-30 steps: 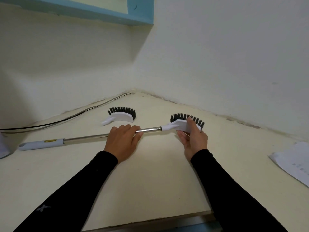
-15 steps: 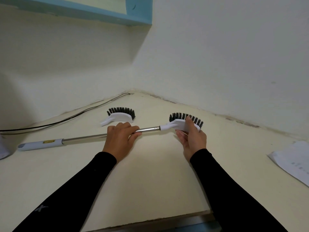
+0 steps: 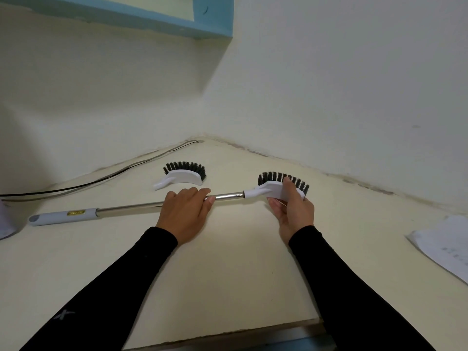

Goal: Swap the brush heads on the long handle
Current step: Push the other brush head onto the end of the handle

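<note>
A long handle [image 3: 131, 206] with a steel shaft and a grey grip at its left end lies across the cream counter. My left hand [image 3: 184, 214] is closed around the shaft near its middle. A white brush head with black bristles [image 3: 276, 186] is fitted on the shaft's right end, bristles pointing away from me. My right hand [image 3: 293, 211] grips that head from below, thumb over its white back. A second, loose brush head [image 3: 183, 174] of the same kind lies on the counter behind my left hand.
A black cable [image 3: 106, 177] runs along the left wall into the corner. White paper [image 3: 445, 247] lies at the right. Another white object [image 3: 5, 221] shows at the far left edge. The counter's front edge [image 3: 228, 330] is close below my forearms. A blue shelf [image 3: 152, 16] hangs above.
Almost nothing has moved. Both hands keep the same grips on the shaft and the fitted head, and the brush stays in place.
</note>
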Motion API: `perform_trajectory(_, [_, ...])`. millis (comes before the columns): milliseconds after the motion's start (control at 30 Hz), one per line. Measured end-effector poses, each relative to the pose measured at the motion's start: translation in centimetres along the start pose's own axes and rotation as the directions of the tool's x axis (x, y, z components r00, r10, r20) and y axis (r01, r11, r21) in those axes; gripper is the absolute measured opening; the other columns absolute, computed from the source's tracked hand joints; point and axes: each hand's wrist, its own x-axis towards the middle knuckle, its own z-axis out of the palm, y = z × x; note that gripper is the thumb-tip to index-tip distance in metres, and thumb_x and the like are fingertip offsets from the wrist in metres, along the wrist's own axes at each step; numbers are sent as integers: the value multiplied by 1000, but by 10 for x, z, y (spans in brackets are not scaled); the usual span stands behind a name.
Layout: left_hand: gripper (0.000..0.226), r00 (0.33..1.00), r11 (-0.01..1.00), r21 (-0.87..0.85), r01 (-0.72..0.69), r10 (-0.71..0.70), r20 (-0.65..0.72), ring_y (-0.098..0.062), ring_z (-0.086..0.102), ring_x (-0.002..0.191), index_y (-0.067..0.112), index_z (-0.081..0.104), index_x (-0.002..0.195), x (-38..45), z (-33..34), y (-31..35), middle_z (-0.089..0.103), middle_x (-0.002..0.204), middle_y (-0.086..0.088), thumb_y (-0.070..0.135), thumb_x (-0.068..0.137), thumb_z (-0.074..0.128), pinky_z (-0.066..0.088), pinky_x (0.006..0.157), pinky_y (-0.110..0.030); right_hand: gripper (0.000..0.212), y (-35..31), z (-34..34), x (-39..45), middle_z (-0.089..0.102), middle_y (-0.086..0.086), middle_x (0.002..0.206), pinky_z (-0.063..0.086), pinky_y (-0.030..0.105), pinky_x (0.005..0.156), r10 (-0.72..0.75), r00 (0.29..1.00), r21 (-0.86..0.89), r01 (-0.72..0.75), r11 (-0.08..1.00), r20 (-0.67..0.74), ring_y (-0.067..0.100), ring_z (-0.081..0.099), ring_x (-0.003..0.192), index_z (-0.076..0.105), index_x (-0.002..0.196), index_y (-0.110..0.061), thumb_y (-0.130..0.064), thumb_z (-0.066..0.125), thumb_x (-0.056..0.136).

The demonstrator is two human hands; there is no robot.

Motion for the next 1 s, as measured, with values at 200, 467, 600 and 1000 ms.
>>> perform_trajectory(200, [28, 999, 999, -48, -5, 3, -44, -28, 55, 83, 28, 62, 104, 1, 2, -1, 57, 81, 4, 43, 101, 39, 33, 72, -39, 56, 2, 0, 3, 75, 11, 103, 66, 41, 87, -12, 1000, -4, 12, 1000, 0, 16, 74, 65, 67, 124, -3, -41, 84, 87])
perform_trajectory(467, [20, 990, 982, -184, -51, 25, -139, -26, 56, 80, 27, 71, 98, -2, 0, -4, 55, 77, 4, 39, 94, 55, 44, 71, -43, 57, 3, 0, 4, 76, 10, 100, 67, 37, 79, -11, 1000, -16, 11, 1000, -3, 16, 75, 67, 67, 122, -4, -43, 85, 86])
perform_trajectory(600, [10, 983, 980, -178, -88, 57, -172, -26, 56, 76, 25, 73, 94, -2, -1, -6, 56, 76, 4, 32, 91, 66, 44, 67, -42, 53, 3, 1, 4, 76, 10, 97, 66, 33, 74, -9, 1000, -16, 9, 1000, -2, 15, 74, 64, 68, 118, -5, -43, 85, 86])
perform_trajectory(1000, [36, 995, 996, -67, 66, -71, -74, -24, 64, 77, 28, 64, 97, -1, -1, 0, 66, 75, 6, 60, 89, 50, 42, 70, -37, 58, 2, 1, 2, 75, 12, 101, 67, 40, 83, -9, 1000, -42, 9, 999, -4, 17, 73, 65, 67, 122, -2, -44, 85, 86])
